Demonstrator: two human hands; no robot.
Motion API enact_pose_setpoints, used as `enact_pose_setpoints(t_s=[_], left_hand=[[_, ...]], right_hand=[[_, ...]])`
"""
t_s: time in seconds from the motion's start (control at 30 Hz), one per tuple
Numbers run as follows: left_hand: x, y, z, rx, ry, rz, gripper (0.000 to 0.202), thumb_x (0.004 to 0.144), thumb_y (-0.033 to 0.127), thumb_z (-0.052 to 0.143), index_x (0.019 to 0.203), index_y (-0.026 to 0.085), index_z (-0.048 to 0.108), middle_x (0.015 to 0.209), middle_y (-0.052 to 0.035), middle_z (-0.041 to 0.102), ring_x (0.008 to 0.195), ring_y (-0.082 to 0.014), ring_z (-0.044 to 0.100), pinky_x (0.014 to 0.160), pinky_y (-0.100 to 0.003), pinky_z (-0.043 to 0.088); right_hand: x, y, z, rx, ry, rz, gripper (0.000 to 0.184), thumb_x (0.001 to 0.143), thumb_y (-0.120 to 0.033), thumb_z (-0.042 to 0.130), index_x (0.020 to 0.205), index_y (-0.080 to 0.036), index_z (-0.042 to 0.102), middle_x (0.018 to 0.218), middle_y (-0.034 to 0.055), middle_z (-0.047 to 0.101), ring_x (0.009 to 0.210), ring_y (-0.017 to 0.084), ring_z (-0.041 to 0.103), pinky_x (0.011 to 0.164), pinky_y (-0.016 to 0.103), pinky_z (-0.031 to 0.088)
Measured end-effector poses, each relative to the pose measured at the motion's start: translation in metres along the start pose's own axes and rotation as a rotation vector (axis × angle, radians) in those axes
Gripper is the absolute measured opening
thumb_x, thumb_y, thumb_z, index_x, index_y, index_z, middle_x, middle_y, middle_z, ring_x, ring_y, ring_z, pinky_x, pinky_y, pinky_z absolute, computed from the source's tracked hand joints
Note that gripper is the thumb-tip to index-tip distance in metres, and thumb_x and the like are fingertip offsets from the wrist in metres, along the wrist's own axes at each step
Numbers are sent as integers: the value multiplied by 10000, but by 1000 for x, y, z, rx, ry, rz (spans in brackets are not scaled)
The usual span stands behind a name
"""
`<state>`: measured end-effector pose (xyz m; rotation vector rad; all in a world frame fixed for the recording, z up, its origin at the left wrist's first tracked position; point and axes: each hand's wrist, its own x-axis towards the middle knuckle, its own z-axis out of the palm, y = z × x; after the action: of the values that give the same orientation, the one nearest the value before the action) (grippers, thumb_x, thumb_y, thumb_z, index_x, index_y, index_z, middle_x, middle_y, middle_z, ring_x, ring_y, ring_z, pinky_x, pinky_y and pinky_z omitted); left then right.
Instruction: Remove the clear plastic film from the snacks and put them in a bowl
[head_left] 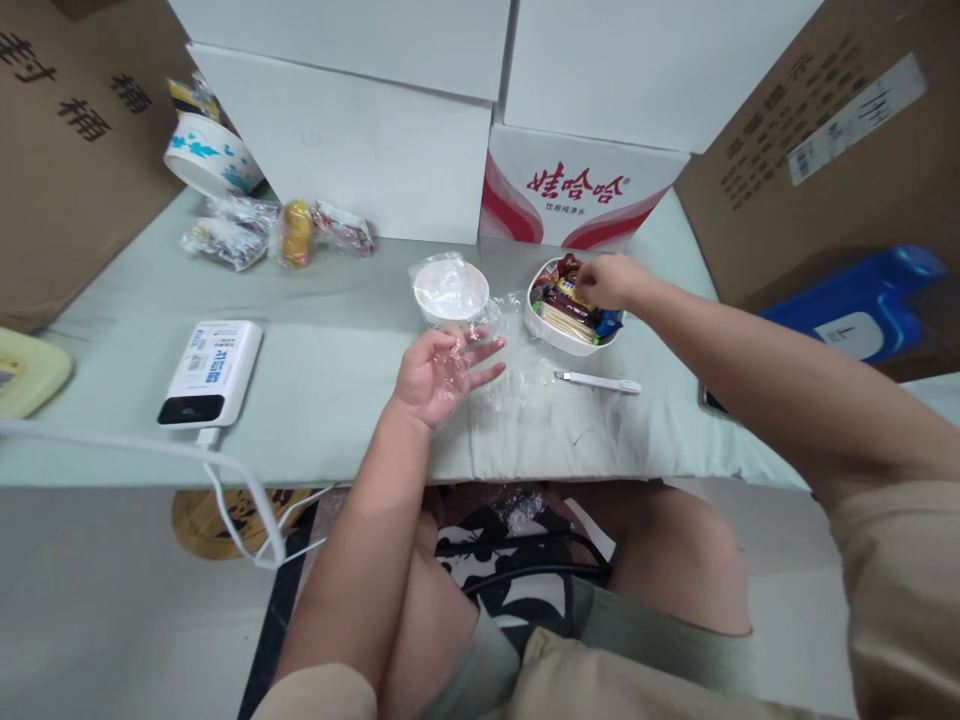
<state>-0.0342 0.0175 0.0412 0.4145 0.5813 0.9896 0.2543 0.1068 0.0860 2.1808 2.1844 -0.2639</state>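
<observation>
A white container on the cloth-covered table holds wrapped snacks and a row of pale thin sticks. Over its right side, my right hand has its fingers closed on a wrapped snack with a yellow label; the fingertips are partly hidden. My left hand is palm up with fingers spread, and thin clear plastic film lies against its palm and fingers. Just beyond it stands a white paper bowl with clear plastic over its rim. A white utility knife lies in front of the container.
A white power bank with a cable lies at left. Wrapped snacks, a yellow packaged item and a patterned paper bowl sit at back left. White boxes wall the back. A blue bottle rests at right.
</observation>
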Motion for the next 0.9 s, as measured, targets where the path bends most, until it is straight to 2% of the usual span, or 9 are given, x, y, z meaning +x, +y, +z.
enact_pose_setpoints(t_s=[0.07,0.13,0.23,0.33,0.4,0.57,0.67,0.77,0.9], left_hand=[[-3,2,0,-6,-42,-18,156,629,203,638,592,170,490,922,-62,706,1087,-314,687,946,-562,566],[-7,4,-1,-1,-106,-46,186,618,217,641,586,170,464,992,-78,708,1149,-352,656,930,-598,561],[-13,4,-3,20,-173,-80,247,591,272,650,584,176,423,1082,-97,703,1204,-419,616,877,-641,557],[-15,4,-5,37,-155,-65,319,594,368,663,589,182,405,1097,-97,704,1201,-456,615,821,-641,560],[-15,5,-8,51,-115,-27,309,619,385,662,600,185,428,1077,-94,714,1156,-434,650,809,-606,572],[-7,12,-21,240,121,3,173,626,283,689,657,168,564,898,-82,746,869,-266,747,718,-363,616],[-5,13,-26,421,282,5,215,643,314,733,709,155,605,820,-62,739,719,-202,744,601,-255,577],[-6,9,-22,555,299,50,301,638,291,798,840,161,616,794,-33,738,644,-147,720,573,-208,538],[-7,1,-15,677,297,206,502,600,182,819,1008,214,528,710,24,719,548,-107,655,532,-184,472]], right_hand=[[-20,-4,1,110,95,14,231,899,-232,522,1046,-147,678,1077,150,717,1020,282,630,904,395,472],[-49,-14,10,422,128,-17,302,917,-322,530,1167,-188,635,1165,123,705,1072,271,637,931,410,498],[-93,-39,40,979,-89,-112,665,798,-446,710,1395,-284,466,1279,99,662,1165,266,624,946,440,525],[-120,-65,75,1360,-239,-155,914,674,-496,825,1447,-318,370,984,27,688,954,231,670,853,402,556],[-128,-72,92,1527,-179,-106,840,683,-533,817,1393,-331,416,816,-30,624,772,192,645,757,359,556],[-140,-43,111,1529,176,72,576,778,-562,742,1269,-365,513,704,-55,517,559,154,512,543,301,479],[-145,-22,116,1530,299,143,591,776,-570,746,1284,-382,508,833,-28,618,627,156,590,574,303,520],[-149,-13,116,1557,267,124,847,715,-542,804,1436,-402,381,1066,16,701,816,182,690,692,329,580],[-154,-9,115,1468,160,202,895,712,-511,803,1472,-345,362,843,-23,714,631,158,644,604,313,561]])
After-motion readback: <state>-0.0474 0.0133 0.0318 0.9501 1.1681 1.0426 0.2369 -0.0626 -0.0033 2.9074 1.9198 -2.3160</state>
